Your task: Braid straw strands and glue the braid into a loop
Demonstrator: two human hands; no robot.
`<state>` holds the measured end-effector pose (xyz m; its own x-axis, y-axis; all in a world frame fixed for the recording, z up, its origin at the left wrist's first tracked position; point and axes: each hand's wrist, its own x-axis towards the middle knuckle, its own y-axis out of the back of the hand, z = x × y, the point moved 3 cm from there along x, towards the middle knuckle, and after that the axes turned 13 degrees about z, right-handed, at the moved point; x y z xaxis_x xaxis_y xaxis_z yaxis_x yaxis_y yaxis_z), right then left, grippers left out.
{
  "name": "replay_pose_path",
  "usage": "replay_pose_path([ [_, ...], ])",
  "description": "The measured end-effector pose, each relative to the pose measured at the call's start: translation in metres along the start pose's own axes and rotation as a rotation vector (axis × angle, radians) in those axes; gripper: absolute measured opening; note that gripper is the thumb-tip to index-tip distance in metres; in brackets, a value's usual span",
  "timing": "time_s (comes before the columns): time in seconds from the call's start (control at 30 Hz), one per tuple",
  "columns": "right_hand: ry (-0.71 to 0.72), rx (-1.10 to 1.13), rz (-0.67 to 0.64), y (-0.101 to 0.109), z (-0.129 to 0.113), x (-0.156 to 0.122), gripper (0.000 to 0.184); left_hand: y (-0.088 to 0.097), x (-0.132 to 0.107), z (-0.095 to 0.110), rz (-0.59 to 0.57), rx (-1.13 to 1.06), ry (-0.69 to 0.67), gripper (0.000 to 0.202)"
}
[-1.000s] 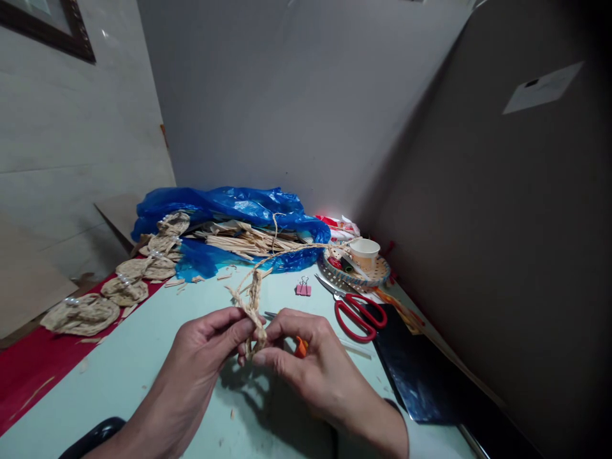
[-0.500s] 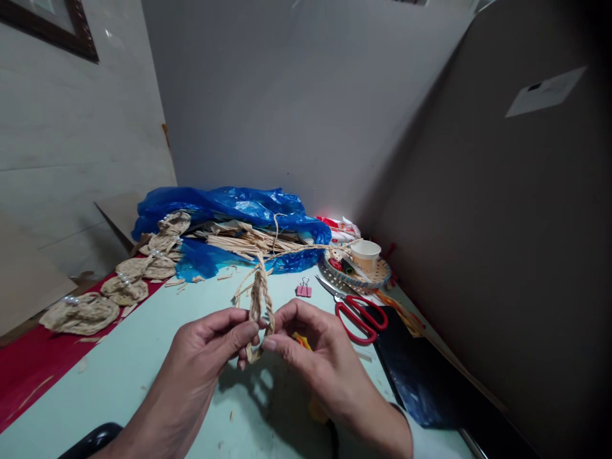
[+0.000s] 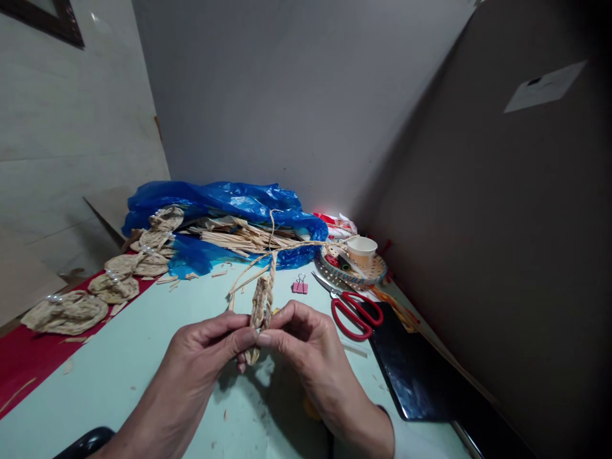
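Head cam: L hand [image 3: 205, 344] and R hand [image 3: 306, 338] are both pinched shut on the braid [image 3: 262, 299], thumb vs forefinger, meeting at its lower part. The braid stands near upright just above the table [image 3: 134, 370], w/ a short tail poking out below the fingers. Loose strands [image 3: 248, 274] run from its top back twd the straw pile [image 3: 239, 239] on the blue bag [image 3: 224, 201].

Risks, as I read it:
- The pinch is small. If either side eases off, the plait could loosen at the held end.
- The strands look dry & thin, so a hard tug might snap one or drag the pile fwd.
- The pink clip [image 3: 300, 287] and scissors [image 3: 356, 313] lie just R of the hands, where a strand could snag.
- An R wrist swinging out might knock the scissors, or the cup [image 3: 362, 247] on the woven tray [image 3: 356, 274] further back.

Around:
- Far L, a row of finished coils [image 3: 67, 312] lies along the red cloth [image 3: 23, 376], well apart from the hands.
- A black slab [image 3: 415, 376] lies by the R edge.
- A brown board [image 3: 502, 255] walls off that side, so there looks to be little elbow room.
- Straw bits litter the table near the hands.
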<state>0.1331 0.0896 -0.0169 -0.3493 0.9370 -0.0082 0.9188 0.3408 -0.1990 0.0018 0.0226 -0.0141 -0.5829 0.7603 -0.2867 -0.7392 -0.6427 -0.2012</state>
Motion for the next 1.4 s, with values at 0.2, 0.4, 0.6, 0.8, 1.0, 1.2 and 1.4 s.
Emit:
replay_pose_path([
  [0.2,0.014,0.04,0.027,0.0,-0.003,-0.002,0.034,-0.003,-0.003,-0.003,-0.101,-0.025,0.103,0.022],
  [0.4,-0.008,0.076,-0.005,-0.001,-0.002,0.002,0.043,-0.003,-0.002,-0.007,-0.185,-0.086,0.217,0.017],
  [0.6,0.043,0.039,-0.175,0.001,-0.009,0.009,0.044,-0.002,0.001,-0.007,-0.262,-0.052,0.271,0.024],
  [0.8,0.075,0.0,-0.3,0.005,-0.023,0.012,0.038,-0.002,0.002,-0.007,-0.272,0.003,0.223,0.024],
  [1.0,0.177,-0.176,-0.267,0.009,-0.028,0.011,0.024,-0.001,0.002,-0.007,-0.21,0.067,0.174,0.019],
  [1.2,0.038,-0.083,-0.273,0.009,-0.02,0.011,0.035,0.0,0.002,-0.007,-0.202,0.091,0.165,0.018],
  [1.4,0.02,-0.072,-0.233,0.007,-0.023,0.009,0.032,-0.001,0.005,-0.011,-0.201,0.066,0.179,0.025],
])
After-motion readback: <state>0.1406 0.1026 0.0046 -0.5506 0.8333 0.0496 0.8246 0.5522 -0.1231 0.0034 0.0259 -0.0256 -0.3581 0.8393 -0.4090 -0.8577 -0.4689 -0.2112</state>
